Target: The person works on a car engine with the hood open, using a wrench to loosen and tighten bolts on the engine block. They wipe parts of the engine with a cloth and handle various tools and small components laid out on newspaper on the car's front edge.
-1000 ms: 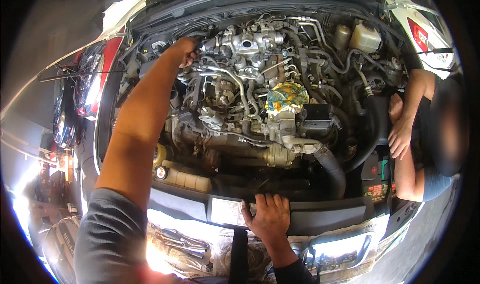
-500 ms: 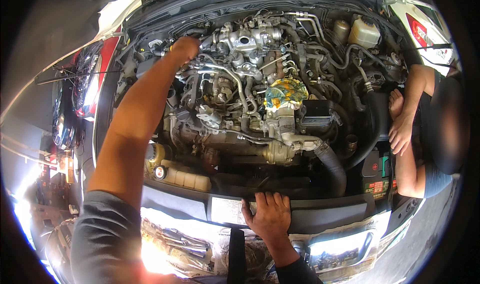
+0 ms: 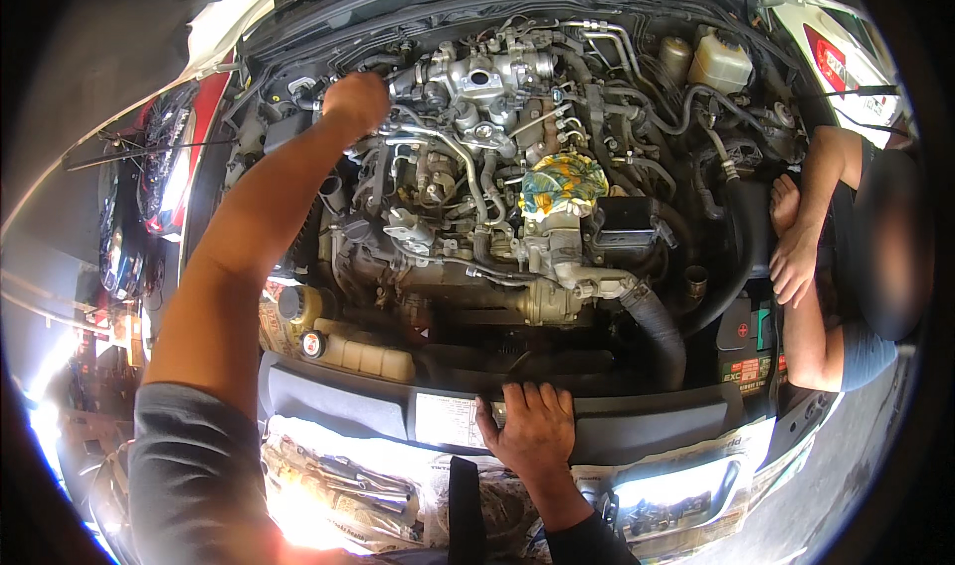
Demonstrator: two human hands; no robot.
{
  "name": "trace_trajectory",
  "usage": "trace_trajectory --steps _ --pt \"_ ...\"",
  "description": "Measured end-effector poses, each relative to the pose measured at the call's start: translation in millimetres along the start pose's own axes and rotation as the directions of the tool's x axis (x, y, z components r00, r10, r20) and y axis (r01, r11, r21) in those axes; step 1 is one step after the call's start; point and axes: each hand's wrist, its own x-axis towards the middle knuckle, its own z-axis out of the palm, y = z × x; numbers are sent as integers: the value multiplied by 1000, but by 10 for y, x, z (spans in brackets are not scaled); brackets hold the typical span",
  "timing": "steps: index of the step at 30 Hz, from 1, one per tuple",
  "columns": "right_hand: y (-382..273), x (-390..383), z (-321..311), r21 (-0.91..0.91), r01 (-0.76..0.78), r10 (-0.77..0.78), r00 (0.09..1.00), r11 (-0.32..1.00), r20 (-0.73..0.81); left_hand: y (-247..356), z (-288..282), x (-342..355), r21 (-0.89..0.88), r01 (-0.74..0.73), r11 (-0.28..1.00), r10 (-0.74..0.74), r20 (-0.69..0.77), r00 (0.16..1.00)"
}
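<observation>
My left arm reaches across the engine bay, and my left hand [image 3: 357, 103] is closed at the far left side of the engine [image 3: 482, 132]. What it grips is hidden behind the hand. Nearby are dark hoses and the metal intake part [image 3: 479, 80] with a round opening. My right hand [image 3: 530, 428] rests on the dark front panel [image 3: 637, 428], fingers laid over its edge and slightly apart, holding nothing. A printed label [image 3: 444, 419] lies beside its thumb. A yellow and green patterned cloth [image 3: 564, 184] covers a part in the engine's middle.
Another person's hands [image 3: 794, 265] rest at the right edge, above the battery [image 3: 741, 336]. A ribbed hose [image 3: 655, 326] and beige reservoir [image 3: 366, 352] lie near the front panel. Tools [image 3: 348, 480] and a tray [image 3: 681, 495] sit on newspaper in front. A white-capped tank [image 3: 720, 63] stands far right.
My left hand has moved slightly left, and its forearm has shifted left too. The view has shifted slightly. My right hand stays on the panel.
</observation>
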Motion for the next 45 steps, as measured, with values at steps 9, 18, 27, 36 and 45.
trace_trajectory --steps 9,18,27,36,45 --pt "-9 11 -32 15 -14 14 999 1000 40 72 -118 -72 -561 219 798 -109 222 969" --pt "-2 10 -28 20 -7 6 999 1000 38 -12 71 171 -46 -10 999 13 59 998" --pt "-9 17 -31 -18 -9 10 999 1000 43 -71 -52 34 -139 -210 968 224 96 970" --pt "1 8 -10 -13 5 -4 999 1000 32 -110 -226 125 -475 143 868 -33 233 972" --pt "-1 14 -36 3 -4 3 1000 1000 30 -554 140 -337 -857 516 17 -33 515 857"
